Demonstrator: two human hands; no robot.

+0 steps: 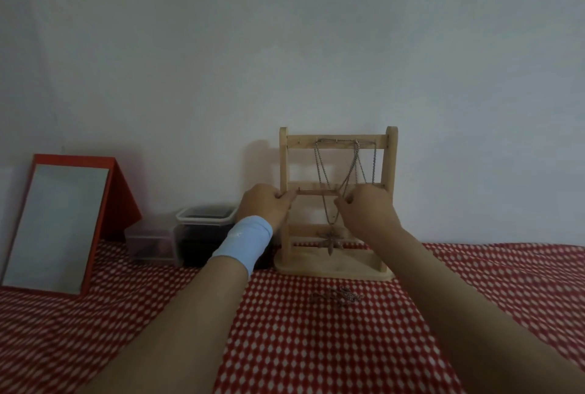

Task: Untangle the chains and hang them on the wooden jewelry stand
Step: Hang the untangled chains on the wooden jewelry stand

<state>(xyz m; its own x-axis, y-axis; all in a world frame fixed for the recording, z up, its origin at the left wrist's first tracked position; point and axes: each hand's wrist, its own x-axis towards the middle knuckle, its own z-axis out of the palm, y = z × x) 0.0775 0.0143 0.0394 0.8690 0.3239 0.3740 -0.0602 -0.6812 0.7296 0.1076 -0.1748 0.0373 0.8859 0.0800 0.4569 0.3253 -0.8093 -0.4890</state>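
Note:
A wooden jewelry stand point(390, 172) rises against the wall on the red patterned cloth. Several chains point(319, 166) hang from hooks on its top bar, one ending in a leaf-shaped pendant point(330, 240) near the base. Both hands are raised in front of the middle bar. My left hand point(262, 207) and my right hand point(367, 213) each pinch one end of a reddish chain point(316, 193) pulled taut and level between them. A small heap of tangled chains point(337, 295) lies on the cloth in front of the stand's base.
A red-framed mirror point(60, 226) leans at the left. Two clear plastic boxes point(202, 229) sit between the mirror and the stand. The red-and-white cloth point(316, 346) covers the table. A light blue band wraps my left wrist.

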